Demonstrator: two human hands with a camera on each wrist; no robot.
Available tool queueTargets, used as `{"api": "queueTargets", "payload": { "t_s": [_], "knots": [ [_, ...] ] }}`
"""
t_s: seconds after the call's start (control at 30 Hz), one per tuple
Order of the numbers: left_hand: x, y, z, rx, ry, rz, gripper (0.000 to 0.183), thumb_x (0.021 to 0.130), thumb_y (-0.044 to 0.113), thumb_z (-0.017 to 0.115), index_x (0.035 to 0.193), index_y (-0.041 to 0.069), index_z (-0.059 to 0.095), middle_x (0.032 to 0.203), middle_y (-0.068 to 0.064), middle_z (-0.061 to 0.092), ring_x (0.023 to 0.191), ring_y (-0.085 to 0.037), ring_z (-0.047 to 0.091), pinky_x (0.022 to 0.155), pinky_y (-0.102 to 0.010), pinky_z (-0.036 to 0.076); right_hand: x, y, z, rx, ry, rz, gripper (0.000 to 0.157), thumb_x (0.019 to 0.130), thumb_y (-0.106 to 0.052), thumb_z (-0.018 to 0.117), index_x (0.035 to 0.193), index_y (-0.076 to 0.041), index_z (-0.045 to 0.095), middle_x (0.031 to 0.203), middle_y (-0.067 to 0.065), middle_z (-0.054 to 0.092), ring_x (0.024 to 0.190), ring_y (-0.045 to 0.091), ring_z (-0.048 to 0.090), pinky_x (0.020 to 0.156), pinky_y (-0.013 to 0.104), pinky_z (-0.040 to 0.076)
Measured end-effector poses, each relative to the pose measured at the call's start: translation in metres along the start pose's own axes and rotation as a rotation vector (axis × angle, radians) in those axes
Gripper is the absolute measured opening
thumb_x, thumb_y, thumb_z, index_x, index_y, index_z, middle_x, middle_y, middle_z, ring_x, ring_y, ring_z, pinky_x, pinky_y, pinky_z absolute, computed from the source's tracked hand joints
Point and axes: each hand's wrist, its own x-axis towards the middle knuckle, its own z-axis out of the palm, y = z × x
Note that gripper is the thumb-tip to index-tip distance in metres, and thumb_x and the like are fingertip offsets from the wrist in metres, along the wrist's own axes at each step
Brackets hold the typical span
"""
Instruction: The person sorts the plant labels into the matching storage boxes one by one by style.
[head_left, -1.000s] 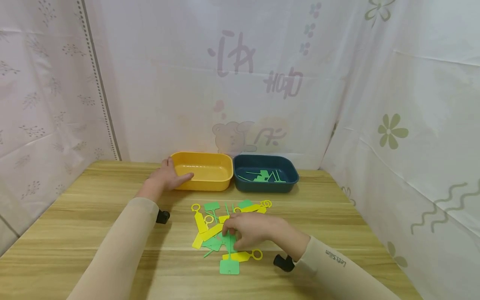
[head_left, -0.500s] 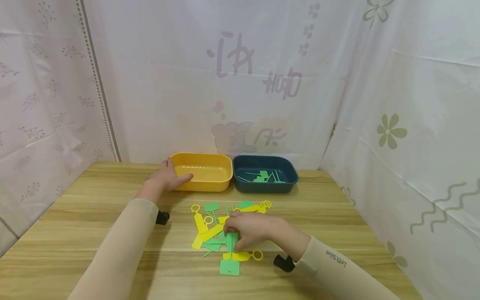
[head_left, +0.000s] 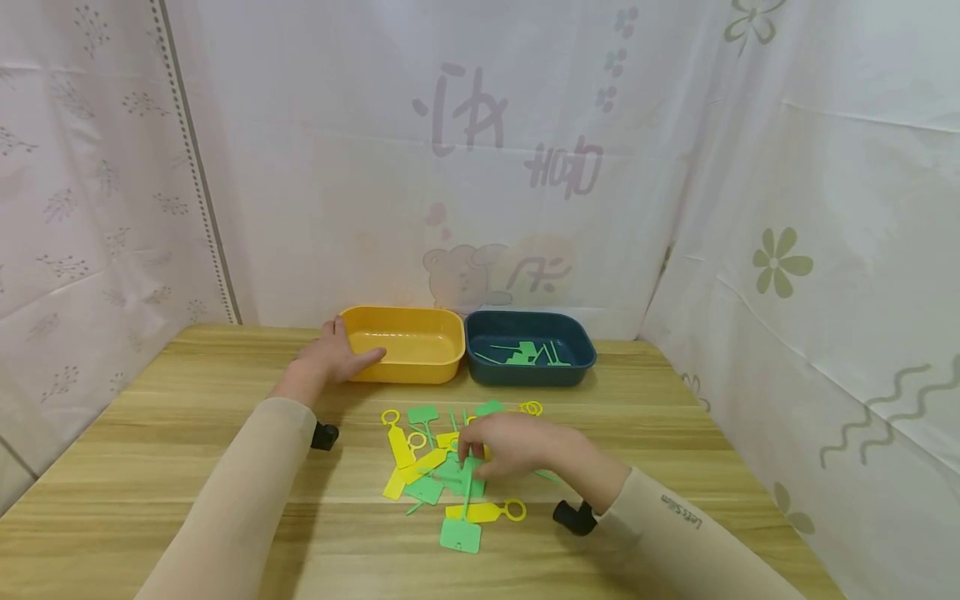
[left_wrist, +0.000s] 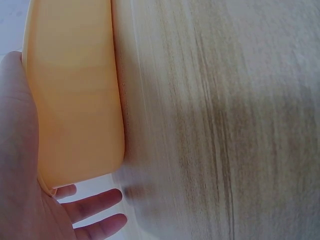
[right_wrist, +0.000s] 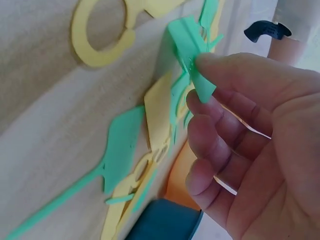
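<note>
My right hand [head_left: 513, 446] pinches a flat green plant label [right_wrist: 192, 55] between thumb and fingertips, its face tilted over the pile. Around and beneath lie other T-shaped green plant labels [head_left: 460, 535] and yellow ring-ended tags [head_left: 400, 446], overlapping each other on the table. In the right wrist view, a green label [right_wrist: 122, 145] and a yellow tag's open ring [right_wrist: 97, 35] lie beside the hand. My left hand [head_left: 330, 354] rests on the left end of a yellow bin [head_left: 438, 372], thumb over its front rim, other fingers extended past its end [left_wrist: 80, 100].
A dark blue bin [head_left: 532, 376] holding several green labels stands right beside the yellow one, at the table's [head_left: 187, 450] back edge. Printed white curtains [head_left: 337, 167] hang behind and at both sides. Black wrist mounts [head_left: 575, 517] stick out under my forearms.
My right hand has shifted slightly right and lifted a green label from the pile, its face now tilted between the fingertips. The label at the front has turned slightly. The left hand stays put.
</note>
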Motion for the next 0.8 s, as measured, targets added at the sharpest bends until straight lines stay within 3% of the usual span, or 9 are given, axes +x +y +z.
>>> {"api": "queueTargets", "payload": {
  "t_s": [0.4, 0.8],
  "knots": [
    [-0.002, 0.001, -0.001, -0.001, -0.005, 0.003, 0.128, 0.102, 0.082, 0.042, 0.168, -0.016, -0.007, 0.179, -0.038, 0.000, 0.154, -0.067, 0.034, 0.125, -0.076, 0.032, -0.003, 0.006, -0.013, -0.015, 0.013, -0.048, 0.010, 0.103, -0.015, 0.073, 0.111, -0.021, 0.077, 0.094, -0.014, 0.069, 0.085, 0.002, 0.060, 0.082, 0.024, 0.055],
    [0.005, -0.003, 0.002, -0.006, -0.018, 0.000, 0.128, 0.102, 0.082, 0.042, 0.168, -0.015, -0.010, 0.179, -0.038, -0.003, 0.155, -0.066, 0.033, 0.126, -0.075, 0.031, -0.010, 0.007, -0.033, -0.051, 0.125, -0.049, 0.008, 0.101, -0.017, 0.073, 0.107, -0.022, 0.077, 0.090, -0.014, 0.070, 0.079, 0.005, 0.059, 0.076, 0.025, 0.053]
  ]
}}
